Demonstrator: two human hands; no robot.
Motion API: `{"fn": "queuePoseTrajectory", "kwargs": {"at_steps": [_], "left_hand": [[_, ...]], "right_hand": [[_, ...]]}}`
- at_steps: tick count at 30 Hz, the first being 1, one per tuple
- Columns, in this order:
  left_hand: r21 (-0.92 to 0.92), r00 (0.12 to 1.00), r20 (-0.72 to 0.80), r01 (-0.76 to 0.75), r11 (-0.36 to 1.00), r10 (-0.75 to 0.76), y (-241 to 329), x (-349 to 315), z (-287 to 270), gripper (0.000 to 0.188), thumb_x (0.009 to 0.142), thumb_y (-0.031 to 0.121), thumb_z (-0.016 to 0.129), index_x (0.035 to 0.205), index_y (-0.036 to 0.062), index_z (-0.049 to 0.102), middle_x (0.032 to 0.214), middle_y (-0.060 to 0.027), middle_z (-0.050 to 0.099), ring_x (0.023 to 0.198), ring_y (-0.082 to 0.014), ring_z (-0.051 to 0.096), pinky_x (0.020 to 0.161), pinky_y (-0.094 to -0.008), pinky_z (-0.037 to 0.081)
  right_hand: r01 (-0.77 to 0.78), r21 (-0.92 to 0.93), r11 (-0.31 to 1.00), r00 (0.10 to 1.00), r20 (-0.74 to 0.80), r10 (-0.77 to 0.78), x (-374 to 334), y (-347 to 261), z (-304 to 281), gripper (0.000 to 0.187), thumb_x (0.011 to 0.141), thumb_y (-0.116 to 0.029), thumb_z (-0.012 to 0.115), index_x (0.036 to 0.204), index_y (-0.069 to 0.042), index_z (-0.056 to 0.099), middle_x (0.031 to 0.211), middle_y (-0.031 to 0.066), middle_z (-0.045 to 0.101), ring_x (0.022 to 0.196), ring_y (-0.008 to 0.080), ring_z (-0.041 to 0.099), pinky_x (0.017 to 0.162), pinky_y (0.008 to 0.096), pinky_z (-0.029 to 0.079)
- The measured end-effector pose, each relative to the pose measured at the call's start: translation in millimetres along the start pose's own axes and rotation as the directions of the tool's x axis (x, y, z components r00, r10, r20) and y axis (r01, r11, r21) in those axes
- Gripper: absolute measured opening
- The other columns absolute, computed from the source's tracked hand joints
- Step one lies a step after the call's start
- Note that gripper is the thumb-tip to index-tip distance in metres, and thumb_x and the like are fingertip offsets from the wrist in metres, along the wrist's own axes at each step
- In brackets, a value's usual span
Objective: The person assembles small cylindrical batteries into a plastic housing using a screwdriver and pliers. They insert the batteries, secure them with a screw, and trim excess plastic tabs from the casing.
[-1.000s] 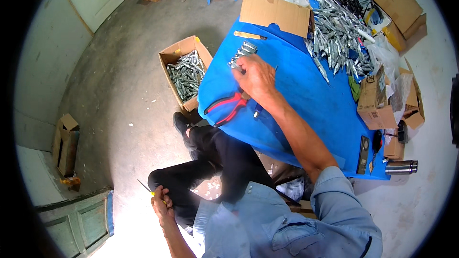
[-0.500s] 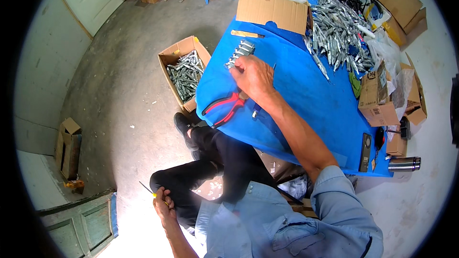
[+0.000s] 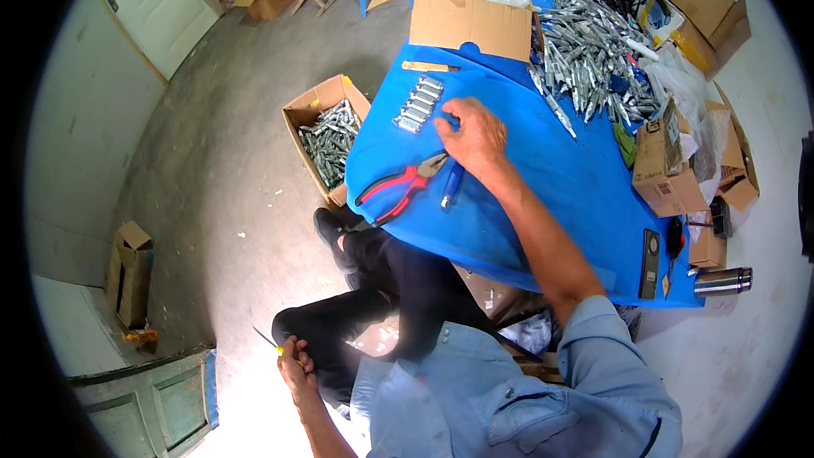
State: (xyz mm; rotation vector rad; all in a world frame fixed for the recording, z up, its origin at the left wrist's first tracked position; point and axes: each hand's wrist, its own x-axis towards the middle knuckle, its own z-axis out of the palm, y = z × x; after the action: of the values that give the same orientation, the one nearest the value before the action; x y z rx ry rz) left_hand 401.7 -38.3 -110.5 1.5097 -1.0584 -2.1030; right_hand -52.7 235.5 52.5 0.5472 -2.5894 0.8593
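My left hand (image 3: pixel 297 366) rests by my knee, its fingers closed around a small screwdriver (image 3: pixel 279 350) with a thin dark shaft and a yellow handle, mostly hidden in the grip. Over the blue-covered table, my right hand (image 3: pixel 477 137) hovers palm down with its fingers bent and the thumb apart from the forefinger; nothing shows between them. Just left of it lies a row of silver metal parts (image 3: pixel 419 104) on a clear plastic tray. Below it are red-and-black pliers (image 3: pixel 410 186). A blue-handled tool (image 3: pixel 453 186) lies partly hidden under the right hand.
A wooden-handled tool (image 3: pixel 431 66) lies near an open cardboard box (image 3: pixel 469 24). Silver parts are heaped (image 3: pixel 593 51) at the far right, with more in a floor box (image 3: pixel 292 114). At the table's right edge are a steel flask (image 3: pixel 722 281) and a dark flat device (image 3: pixel 649 265).
My right hand has let go of the metal parts and moved right, leaving the whole row in view. My left hand still grips the screwdriver by my knee.
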Motion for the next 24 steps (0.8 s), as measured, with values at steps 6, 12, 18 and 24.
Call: {"fn": "queuePoseTrajectory", "kwargs": {"at_steps": [6,12,18,24], "left_hand": [[-0.014,0.998,-0.053,-0.021,1.000,0.021,-7,2,-5,0.016,0.095,0.018,0.067,0.100,0.0022,0.067,0.079,-0.0090,0.072,0.045,-0.0067,0.046,0.036,-0.0208,0.031],[0.028,0.999,-0.041,-0.021,0.999,0.022,-3,-6,-6,0.016,0.095,0.020,0.067,0.100,0.0057,0.066,0.080,-0.0079,0.072,0.049,-0.0078,0.050,0.038,-0.0208,0.035],[0.229,0.994,0.040,-0.104,0.968,0.097,24,-47,43,0.017,0.095,0.024,0.069,0.102,0.0080,0.065,0.080,-0.0065,0.071,0.052,-0.0081,0.052,0.042,-0.0217,0.040],[0.329,0.906,0.246,-0.413,0.849,0.345,65,-81,115,0.032,0.099,0.021,0.064,0.119,-0.0036,0.063,0.088,-0.0084,0.070,0.053,-0.0066,0.051,0.045,-0.0200,0.039]], "right_hand": [[0.047,0.002,0.999,0.995,-0.083,-0.047,-9,31,-20,0.022,0.083,-0.022,0.076,0.099,-0.007,0.071,0.108,0.0125,0.070,0.099,0.0346,0.066,0.086,0.0477,0.051],[0.084,0.040,0.996,0.983,-0.166,-0.076,-49,36,-46,0.020,0.083,-0.016,0.076,0.100,-0.006,0.072,0.110,0.0140,0.069,0.103,0.0352,0.065,0.086,0.0466,0.052],[0.085,0.106,0.991,0.977,-0.204,-0.062,-70,67,-84,0.017,0.083,-0.012,0.074,0.099,-0.006,0.071,0.108,0.0148,0.070,0.103,0.0357,0.066,0.087,0.0443,0.053],[0.108,0.196,0.975,0.973,-0.222,-0.064,-86,93,-85,0.013,0.084,-0.008,0.073,0.096,-0.004,0.070,0.102,0.0136,0.071,0.097,0.0350,0.067,0.086,0.0441,0.053]]}}
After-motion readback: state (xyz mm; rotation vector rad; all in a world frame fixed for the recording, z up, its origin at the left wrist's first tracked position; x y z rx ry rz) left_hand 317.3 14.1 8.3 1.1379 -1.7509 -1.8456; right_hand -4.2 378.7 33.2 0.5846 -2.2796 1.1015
